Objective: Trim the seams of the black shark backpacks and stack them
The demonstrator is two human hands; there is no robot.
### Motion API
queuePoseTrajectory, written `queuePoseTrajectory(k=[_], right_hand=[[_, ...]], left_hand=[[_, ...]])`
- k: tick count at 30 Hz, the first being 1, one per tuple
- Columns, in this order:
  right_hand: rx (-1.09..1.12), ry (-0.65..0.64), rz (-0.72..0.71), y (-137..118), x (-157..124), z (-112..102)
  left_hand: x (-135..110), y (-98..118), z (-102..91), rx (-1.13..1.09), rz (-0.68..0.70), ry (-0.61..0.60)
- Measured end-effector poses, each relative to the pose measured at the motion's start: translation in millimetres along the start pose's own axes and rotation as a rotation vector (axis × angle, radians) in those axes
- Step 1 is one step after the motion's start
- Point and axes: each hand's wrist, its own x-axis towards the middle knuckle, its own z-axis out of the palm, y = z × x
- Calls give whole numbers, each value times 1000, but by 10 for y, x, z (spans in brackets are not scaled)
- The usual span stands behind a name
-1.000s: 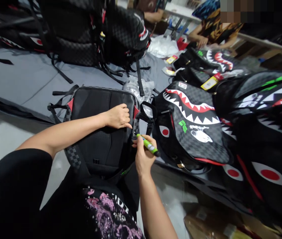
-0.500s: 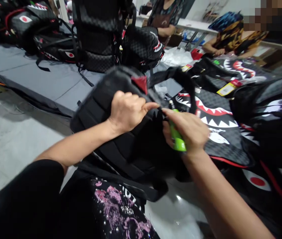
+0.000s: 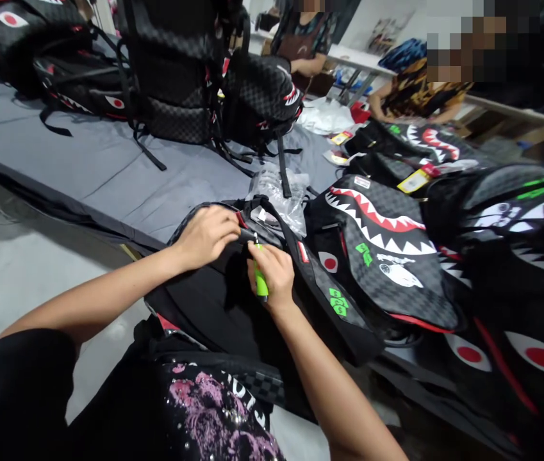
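A black backpack (image 3: 195, 301) lies tilted in front of me, with its dark inner or back side toward me and a green-printed checkered edge to the right. My left hand (image 3: 210, 235) is closed at its upper edge, beside a small red patch, with the fingers curled over the fabric. Close by, my right hand (image 3: 274, 272) grips a lime-green stick-like tool (image 3: 261, 282) with a thin metal tip; its exact kind is unclear. The tip points up near the backpack's edge, a little right of my left fingers.
A checkered shark-mouth backpack (image 3: 387, 256) lies to the right, among several more. Clear plastic wrap (image 3: 284, 192) rests behind. Standing backpacks (image 3: 170, 77) fill the far side of the grey-covered table (image 3: 84, 173). Two people sit or stand beyond it.
The backpack has swung down and lies flatter, showing its green-printed edge. Both hands have moved left and lower in view, the right still holding the green tool.
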Motion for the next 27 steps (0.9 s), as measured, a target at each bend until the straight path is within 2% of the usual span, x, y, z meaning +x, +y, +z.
queuePoseTrajectory(k=[2,4,7,10,15,20,22,25,27], right_hand=[[6,24,89,0,52,98],[45,1,164,4,90,172],[149,-29,257,-31,83,173],[287,-37,309,-87,-36,20],[413,-96,332,-89,-256,-197],[503,15,563,-127,-353,-120],[540,18,667,-152,-380,-106],[494,-110,760,-113,-364,-148],[411,-217,748,-37,-299,-202]], left_hand=[[126,-90,-8,56,-102,58],[267,-180,13,74,-173,-72],[464,-244,102,78,-191,-286],[579,-206,243,110,-153,-305],[537,-71,406,168,-17,-268],[392,23,385,223,62,-276],[372,39,402,256,72,-300],[394,31,471,296,54,-333],[418,16,511,303,34,-348]])
